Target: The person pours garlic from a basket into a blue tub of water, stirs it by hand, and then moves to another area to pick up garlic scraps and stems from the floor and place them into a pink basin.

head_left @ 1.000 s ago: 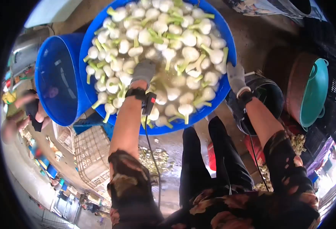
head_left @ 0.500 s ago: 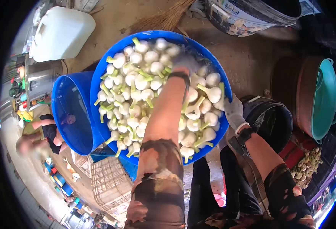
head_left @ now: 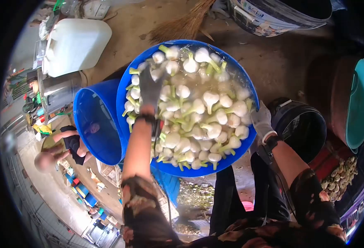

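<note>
Touching tub rim (head_left: 198, 173), right hand (head_left: 262, 120)

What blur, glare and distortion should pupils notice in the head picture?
Head view, blur softens the gloved left hand; head view, glare pales the floor lower left; head view, fisheye bending, black corners; head view, blur over the background person's head.

Blue tub (head_left: 190, 173): garlic bulbs (head_left: 211, 98) in cloudy water (head_left: 194, 80).

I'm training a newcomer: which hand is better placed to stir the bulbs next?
Probably the left hand, among the garlic bulbs; the right hand is at the blue tub's rim.
</note>
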Demonstrator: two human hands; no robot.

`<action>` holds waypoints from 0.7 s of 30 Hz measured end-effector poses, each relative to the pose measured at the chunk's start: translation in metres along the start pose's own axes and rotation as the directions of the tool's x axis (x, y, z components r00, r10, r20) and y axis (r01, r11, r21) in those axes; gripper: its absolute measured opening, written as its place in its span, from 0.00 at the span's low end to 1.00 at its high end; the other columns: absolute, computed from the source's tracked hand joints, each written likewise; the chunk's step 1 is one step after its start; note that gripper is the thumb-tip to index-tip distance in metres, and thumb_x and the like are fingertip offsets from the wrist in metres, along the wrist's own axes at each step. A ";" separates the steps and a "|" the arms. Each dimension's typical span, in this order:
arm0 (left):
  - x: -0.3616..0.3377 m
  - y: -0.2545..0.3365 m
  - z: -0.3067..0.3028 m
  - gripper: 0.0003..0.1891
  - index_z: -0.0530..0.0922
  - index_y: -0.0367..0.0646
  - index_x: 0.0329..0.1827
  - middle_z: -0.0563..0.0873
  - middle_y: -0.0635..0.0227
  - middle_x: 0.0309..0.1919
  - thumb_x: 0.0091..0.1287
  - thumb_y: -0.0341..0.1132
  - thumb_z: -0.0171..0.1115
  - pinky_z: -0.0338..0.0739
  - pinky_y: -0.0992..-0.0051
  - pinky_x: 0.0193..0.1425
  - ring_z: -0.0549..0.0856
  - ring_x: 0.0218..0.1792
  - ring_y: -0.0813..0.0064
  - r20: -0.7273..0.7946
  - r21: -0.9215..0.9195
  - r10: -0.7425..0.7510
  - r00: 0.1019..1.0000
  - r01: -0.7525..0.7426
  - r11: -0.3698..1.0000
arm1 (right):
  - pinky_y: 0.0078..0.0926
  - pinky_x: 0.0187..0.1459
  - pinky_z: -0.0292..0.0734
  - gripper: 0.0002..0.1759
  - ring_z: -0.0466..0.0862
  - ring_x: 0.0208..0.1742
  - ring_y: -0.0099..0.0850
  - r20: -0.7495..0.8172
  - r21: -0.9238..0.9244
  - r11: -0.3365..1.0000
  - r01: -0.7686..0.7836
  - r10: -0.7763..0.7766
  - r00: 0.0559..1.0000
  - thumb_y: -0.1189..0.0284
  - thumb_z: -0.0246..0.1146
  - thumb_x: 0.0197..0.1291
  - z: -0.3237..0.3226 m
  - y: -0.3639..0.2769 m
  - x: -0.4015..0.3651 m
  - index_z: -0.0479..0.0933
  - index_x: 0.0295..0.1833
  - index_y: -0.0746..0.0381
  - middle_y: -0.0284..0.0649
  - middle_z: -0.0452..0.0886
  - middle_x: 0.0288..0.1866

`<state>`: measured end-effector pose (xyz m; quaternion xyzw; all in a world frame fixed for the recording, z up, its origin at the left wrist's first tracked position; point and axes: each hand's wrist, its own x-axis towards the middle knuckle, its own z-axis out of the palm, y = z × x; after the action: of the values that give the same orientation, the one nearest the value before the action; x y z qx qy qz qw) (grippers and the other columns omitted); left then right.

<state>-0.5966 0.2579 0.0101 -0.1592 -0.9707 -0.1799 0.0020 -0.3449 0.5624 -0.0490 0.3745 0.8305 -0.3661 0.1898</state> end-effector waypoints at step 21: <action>-0.047 -0.029 -0.035 0.34 0.70 0.34 0.55 0.76 0.53 0.50 0.48 0.44 0.72 0.70 0.64 0.55 0.75 0.51 0.57 0.172 0.079 -0.076 0.982 0.063 0.995 | 0.39 0.49 0.72 0.21 0.77 0.49 0.49 -0.126 0.136 0.990 -0.026 0.043 0.991 0.64 0.56 0.54 0.008 0.003 -0.001 0.73 0.53 0.59 0.53 0.79 0.44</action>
<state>-0.5628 0.2059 0.0300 -0.1402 -0.9780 -0.1295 -0.0837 -0.3416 0.5566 -0.0549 0.4235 0.8078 -0.3930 0.1165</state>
